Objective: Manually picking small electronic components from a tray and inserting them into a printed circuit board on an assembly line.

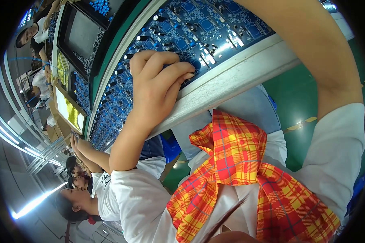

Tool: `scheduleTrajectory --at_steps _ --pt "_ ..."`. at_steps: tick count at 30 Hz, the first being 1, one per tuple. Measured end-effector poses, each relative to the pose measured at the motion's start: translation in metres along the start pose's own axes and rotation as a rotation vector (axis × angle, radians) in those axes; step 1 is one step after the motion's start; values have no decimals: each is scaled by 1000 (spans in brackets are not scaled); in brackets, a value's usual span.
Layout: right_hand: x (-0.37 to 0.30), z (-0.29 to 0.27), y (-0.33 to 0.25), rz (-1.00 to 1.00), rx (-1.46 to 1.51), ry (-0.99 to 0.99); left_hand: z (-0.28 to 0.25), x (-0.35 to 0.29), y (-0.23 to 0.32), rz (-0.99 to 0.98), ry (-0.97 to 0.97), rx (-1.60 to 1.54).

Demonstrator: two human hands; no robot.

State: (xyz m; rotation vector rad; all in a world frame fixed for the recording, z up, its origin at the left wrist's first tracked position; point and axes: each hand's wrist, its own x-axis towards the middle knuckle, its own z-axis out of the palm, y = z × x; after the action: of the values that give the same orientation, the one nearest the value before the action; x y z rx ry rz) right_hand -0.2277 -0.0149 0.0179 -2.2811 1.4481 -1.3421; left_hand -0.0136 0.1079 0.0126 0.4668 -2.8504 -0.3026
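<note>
Own hands in view: 1. Left hand over the blue circuit boards, far side of 1 metal rail; fingers curled, thumb and index in a narrow pinch; cannot tell whether anything is held. Boards: many, too crowded to count. Right forearm: 1, at right; its hand out of frame, grip cannot be told. Far left: 1 black bin, grey parts inside.

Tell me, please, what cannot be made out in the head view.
Head view: the right hand, cut off by the top edge; only its arm shows.
Head view: whatever lies beneath the left hand, which covers it.
Head view: individual parts on the farther blue boards, too small.
</note>
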Motion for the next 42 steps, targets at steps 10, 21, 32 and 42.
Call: scheduleTrajectory --at_steps 10,21,32,42 --pt "-1 -3 -14 -256 59 293 -14 -2 6 211 10 210" --pt "-16 -47 -49 16 190 -129 -43 -4 -35 -47 172 -102" --pt "-100 -104 -45 364 161 -226 -56 -14 -165 -573 324 -105" --pt "-91 -107 -50 387 4 -287 -64 -14 -172 -666 262 -197"
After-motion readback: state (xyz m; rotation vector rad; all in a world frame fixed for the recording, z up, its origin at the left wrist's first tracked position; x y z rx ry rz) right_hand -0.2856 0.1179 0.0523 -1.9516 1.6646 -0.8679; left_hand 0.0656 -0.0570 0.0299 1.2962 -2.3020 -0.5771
